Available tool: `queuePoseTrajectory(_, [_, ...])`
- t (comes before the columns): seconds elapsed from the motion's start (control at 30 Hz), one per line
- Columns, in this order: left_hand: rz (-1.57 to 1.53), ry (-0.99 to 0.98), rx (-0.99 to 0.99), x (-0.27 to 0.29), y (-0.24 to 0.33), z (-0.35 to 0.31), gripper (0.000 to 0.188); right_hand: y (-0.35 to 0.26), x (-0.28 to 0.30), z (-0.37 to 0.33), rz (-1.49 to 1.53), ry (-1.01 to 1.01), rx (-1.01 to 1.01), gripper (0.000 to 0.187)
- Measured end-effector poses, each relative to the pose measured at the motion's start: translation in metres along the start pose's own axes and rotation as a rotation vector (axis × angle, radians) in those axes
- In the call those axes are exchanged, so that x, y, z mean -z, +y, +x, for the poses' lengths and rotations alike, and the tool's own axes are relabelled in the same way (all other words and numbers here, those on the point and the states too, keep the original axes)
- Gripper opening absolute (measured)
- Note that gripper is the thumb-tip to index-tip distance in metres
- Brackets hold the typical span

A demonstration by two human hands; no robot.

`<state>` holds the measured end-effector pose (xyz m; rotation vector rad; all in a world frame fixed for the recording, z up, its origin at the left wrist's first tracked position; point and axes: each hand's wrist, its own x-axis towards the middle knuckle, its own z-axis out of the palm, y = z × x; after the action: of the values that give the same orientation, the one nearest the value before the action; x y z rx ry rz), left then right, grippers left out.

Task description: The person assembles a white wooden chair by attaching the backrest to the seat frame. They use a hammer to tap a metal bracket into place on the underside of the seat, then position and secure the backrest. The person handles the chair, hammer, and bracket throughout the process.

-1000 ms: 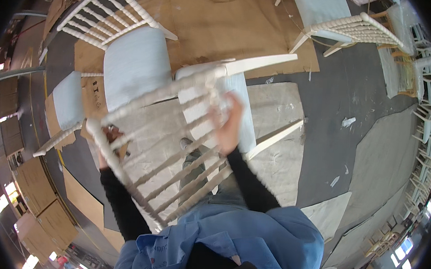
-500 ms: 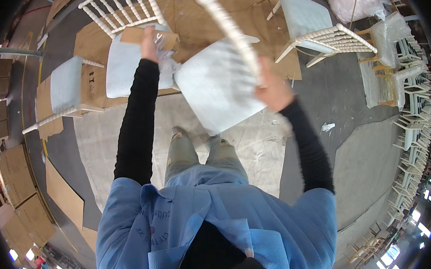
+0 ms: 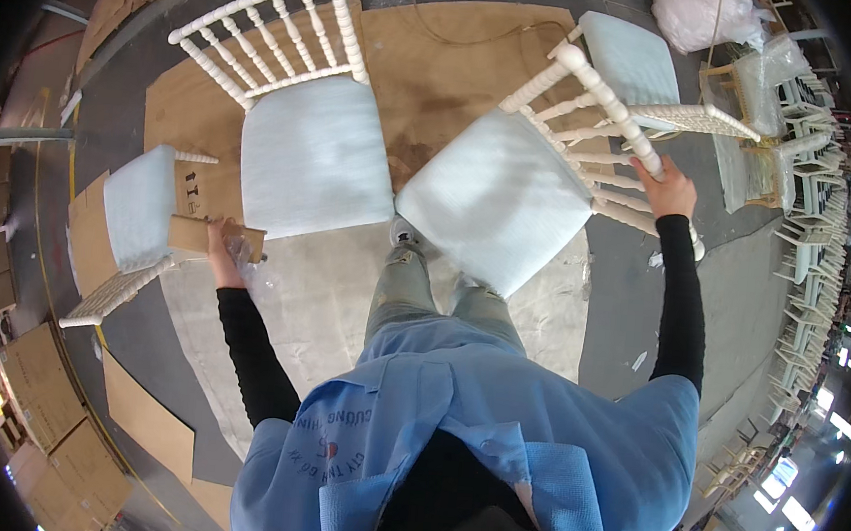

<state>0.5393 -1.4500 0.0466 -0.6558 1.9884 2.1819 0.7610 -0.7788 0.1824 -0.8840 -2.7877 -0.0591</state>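
Note:
My right hand (image 3: 670, 189) is closed round the top rail of a white chair with a pale padded seat (image 3: 499, 197). Its turned-spindle back points to the right, and a front corner of the seat comes close to my feet. Low on the left, my left hand (image 3: 222, 251) grips a brown cardboard piece (image 3: 189, 234) with crumpled clear plastic (image 3: 250, 265) hanging beside it. Ahead of me stands a second chair of the same kind (image 3: 314, 159), its seat corner near the first one's. What the fingers of my left hand do under the cardboard is partly hidden.
A smaller-looking chair (image 3: 138, 211) is at the left, and another chair (image 3: 629, 61) stands behind on the right. Cardboard sheets (image 3: 451, 45) cover the floor. Rows of stacked chairs (image 3: 806, 292) line the right side; large cartons (image 3: 38, 367) are at the left.
The gripped chair has swung round, its back moving right with my right hand. My left hand has carried the cardboard and plastic from over the other seat down to the left.

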Motion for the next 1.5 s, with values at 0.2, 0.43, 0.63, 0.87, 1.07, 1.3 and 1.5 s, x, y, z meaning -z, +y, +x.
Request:
queuePoseTrajectory(0.2, [-0.035,0.028,0.045,0.03,0.027,0.034,0.036,0.003,-0.018,0.064,-0.074,-0.046,0.175,0.05])
queuePoseTrajectory(0.43, [-0.093,-0.002,0.096,-0.033,0.031,0.036,0.038,-0.027,-0.031,0.158,0.082,-0.173,0.59,0.046])
queuePoseTrajectory(0.63, [-0.312,0.025,0.076,-0.109,0.037,-0.027,0.044,-0.13,-0.086,0.319,0.023,-0.372,0.599,0.059])
queuePoseTrajectory(0.87, [-0.36,0.292,0.034,-0.09,0.02,-0.122,0.048,-0.178,-0.203,0.478,-0.046,-0.375,0.529,0.083])
queuePoseTrajectory(1.07, [-0.374,0.571,0.098,-0.078,0.022,-0.179,0.049,-0.199,-0.268,0.547,-0.101,-0.438,0.491,0.088])
queuePoseTrajectory(1.3, [-0.501,0.651,0.144,-0.049,0.013,-0.197,0.055,-0.212,-0.249,0.498,-0.147,-0.212,0.455,0.078])
queuePoseTrajectory(1.5, [-0.757,0.841,-0.047,0.044,0.002,-0.218,0.032,-0.237,-0.321,0.297,0.174,0.529,0.378,0.062])
